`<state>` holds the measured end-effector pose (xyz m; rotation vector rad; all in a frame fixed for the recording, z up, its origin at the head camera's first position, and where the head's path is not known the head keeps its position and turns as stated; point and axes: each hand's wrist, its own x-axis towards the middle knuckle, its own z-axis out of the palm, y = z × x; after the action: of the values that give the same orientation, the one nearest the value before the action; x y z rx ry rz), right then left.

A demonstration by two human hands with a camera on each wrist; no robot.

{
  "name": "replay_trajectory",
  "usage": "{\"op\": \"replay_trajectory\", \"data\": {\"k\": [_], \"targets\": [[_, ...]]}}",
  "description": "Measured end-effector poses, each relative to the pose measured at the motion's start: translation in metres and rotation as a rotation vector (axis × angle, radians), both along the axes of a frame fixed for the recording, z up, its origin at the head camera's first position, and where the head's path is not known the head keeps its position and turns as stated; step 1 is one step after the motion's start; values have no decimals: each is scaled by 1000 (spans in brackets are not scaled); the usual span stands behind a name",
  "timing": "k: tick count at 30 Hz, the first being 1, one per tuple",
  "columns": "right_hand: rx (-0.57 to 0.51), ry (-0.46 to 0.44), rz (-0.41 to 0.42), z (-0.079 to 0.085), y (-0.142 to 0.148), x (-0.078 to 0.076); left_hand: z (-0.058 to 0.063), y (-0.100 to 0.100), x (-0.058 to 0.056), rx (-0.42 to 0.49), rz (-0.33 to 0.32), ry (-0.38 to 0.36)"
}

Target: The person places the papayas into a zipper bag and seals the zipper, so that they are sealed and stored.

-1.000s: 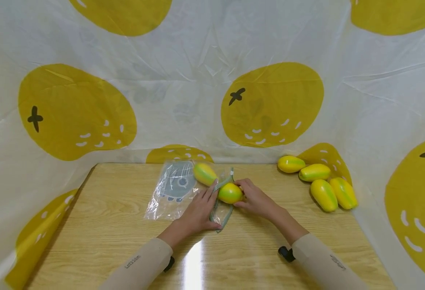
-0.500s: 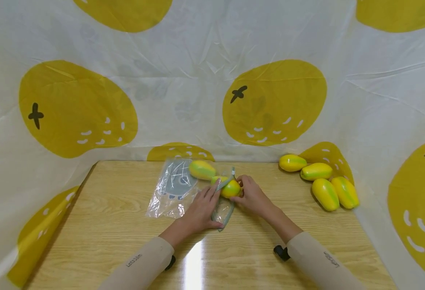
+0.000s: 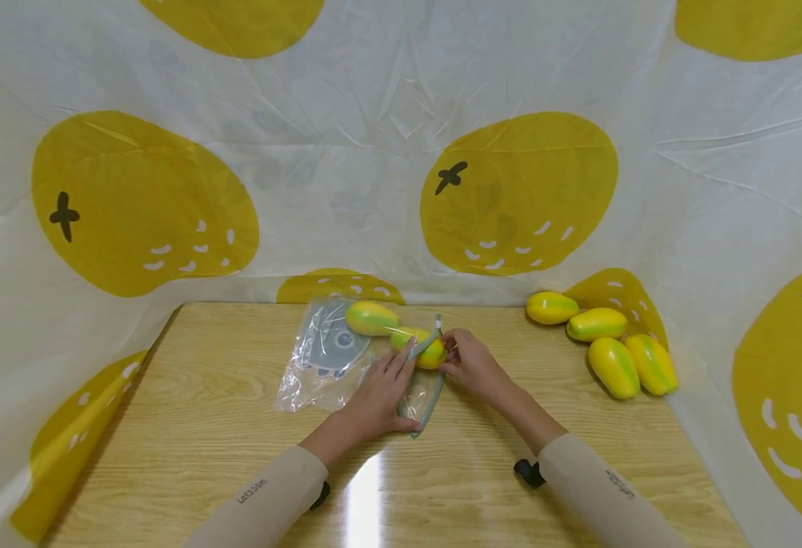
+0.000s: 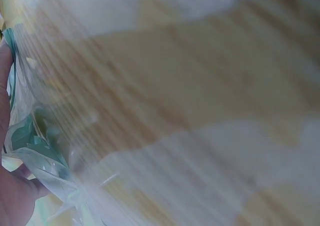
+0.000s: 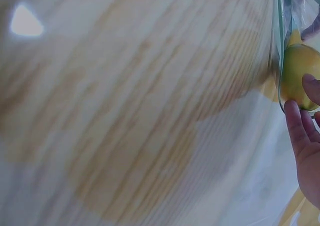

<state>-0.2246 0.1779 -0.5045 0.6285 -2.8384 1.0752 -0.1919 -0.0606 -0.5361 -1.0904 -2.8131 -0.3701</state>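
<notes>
Bag sits on the desk, left hand spread at its mouth, right hand pinching some fruit partway in.

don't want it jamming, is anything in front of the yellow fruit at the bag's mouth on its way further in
Yes: another yellow fruit lies in the clear bag, just ahead, to the left in the head view. The right hand touches the fruit at the mouth, with nothing visible between them.
</notes>
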Motion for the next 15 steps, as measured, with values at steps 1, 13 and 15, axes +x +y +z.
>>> {"op": "replay_trajectory", "data": {"k": [1,13,15], "targets": [[1,6,-9,0,0,-1,0,0,0,-3,-3,4],[119,139,-101,-5,-5,-16,0,1,-2,-16,-7,-21],[112,137,-102,-6,-7,-19,0,1,-2,-20,-6,-30]]}}
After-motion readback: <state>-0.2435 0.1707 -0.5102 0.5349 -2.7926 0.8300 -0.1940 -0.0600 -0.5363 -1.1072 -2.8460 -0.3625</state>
